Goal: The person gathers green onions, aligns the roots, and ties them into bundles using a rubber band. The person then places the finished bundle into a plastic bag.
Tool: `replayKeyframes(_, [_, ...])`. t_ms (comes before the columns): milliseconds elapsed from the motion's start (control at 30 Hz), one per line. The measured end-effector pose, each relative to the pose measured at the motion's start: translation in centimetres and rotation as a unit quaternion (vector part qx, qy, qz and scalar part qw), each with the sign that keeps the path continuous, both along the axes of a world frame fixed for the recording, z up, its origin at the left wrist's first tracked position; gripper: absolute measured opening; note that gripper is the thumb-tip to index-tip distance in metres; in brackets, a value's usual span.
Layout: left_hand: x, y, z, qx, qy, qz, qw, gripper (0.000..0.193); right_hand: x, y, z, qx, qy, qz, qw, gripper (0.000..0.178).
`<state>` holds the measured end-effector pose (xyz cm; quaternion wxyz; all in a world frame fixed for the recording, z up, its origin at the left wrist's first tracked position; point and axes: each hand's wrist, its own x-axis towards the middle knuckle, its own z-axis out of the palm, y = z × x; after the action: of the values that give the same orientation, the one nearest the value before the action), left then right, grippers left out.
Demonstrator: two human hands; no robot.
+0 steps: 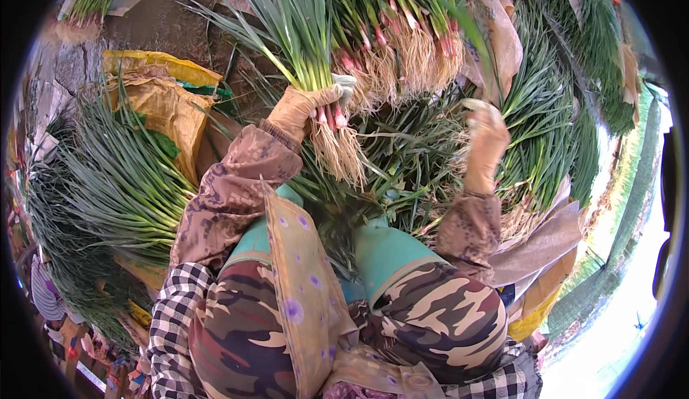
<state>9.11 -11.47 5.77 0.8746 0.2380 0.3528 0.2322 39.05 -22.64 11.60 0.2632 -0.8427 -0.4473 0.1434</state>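
A broad heap of long-leaved onions point(129, 176) is spreading on the person's left, a 2nd heap point(542, 105) is filling the right side, and from where I'm standing a thick row of rooted stalks point(402, 33) is lying ahead, with loose leaves point(409, 137) tangling just beyond 2 green leg covers point(391, 255). In the middle of it, the bunch point(307, 69) is hanging above the near edge of that tangle, its leaves pointing away from the person and its roots trailing back toward the lap. I'm judging it light, bending softly along the leaves, which are looking smooth enough for slipping and creasing, while the pale shanks lower down are seeming firmer. The safest hold, I'm thinking, is around those shanks, where the stalks are gathering narrowest. The gloved left hand point(301, 108) is gripping there, its fingers closing around the bunch: leaves are fanning out beyond them, and pink bases point(339, 118) are poking out just below. The gloved right hand point(488, 144) is hovering well apart from the bunch, over on the right; its fingers are looking bent, but I'm not able to tell whether they're pinching anything. Thin pale roots point(337, 155) are dangling clear of the fingers, probably snapping easily under pulling.
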Motion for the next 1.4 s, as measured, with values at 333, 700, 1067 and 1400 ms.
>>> replayKeyframes(333, [0.2, -0.3, 0.9, -0.087, -0.111, -0.013, 0.990, 0.053, 1.9, -2.4, -1.0, -0.080, -0.018, -0.054, 0.995, 0.046])
replayKeyframes(700, [0.4, -1.7, 1.2, -0.074, -0.110, -0.048, 0.990, 0.045, -12.6, 8.3, -3.4, -0.104, 0.719, -0.059, 0.684, 0.017])
replayKeyframes(1067, [-0.8, -0.8, 0.7, -0.087, -0.018, 0.040, 0.995, 0.037, -11.0, 2.5, -4.7, -0.420, 0.169, 0.256, 0.854, 0.021])
replayKeyframes(1400, [0.1, -0.4, -0.3, -0.084, -0.062, 0.097, 0.990, 0.029, -13.6, -0.4, -3.2, -0.145, 0.469, 0.202, 0.848, 0.015])
